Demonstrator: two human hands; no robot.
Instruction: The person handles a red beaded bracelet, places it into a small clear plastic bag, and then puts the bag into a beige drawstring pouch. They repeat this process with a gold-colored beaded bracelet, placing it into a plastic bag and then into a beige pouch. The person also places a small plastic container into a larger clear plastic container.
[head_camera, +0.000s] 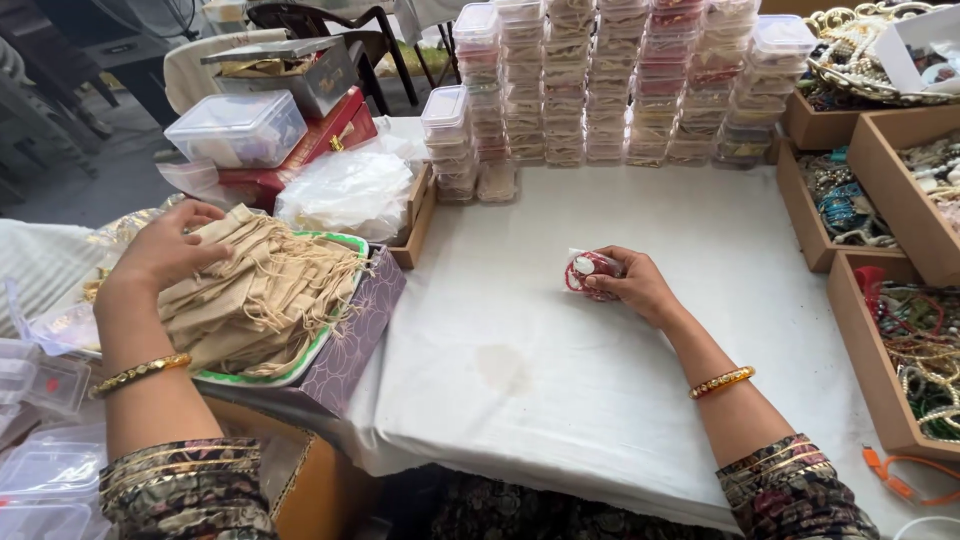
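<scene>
Two hands busy: the right hand (640, 285) is curled around a small red bangle packet (590, 273) on the white tablecloth (560, 380). Meanwhile, the left hand (165, 250) lies flat, fingers spread, on a pile of beige drawstring pouches (265, 295) in a tray (345, 243).

This looks like a small jewellery packing workshop or stall rather than a home. Tall stacks of clear plastic boxes (620, 80) line the back of a tabletop (560, 380) covered in white cloth, open wooden trays (905, 210) of beaded bangles and necklaces stand along the side, and a heap of beige drawstring pouches (265, 290) fills a tray beside it.
</scene>
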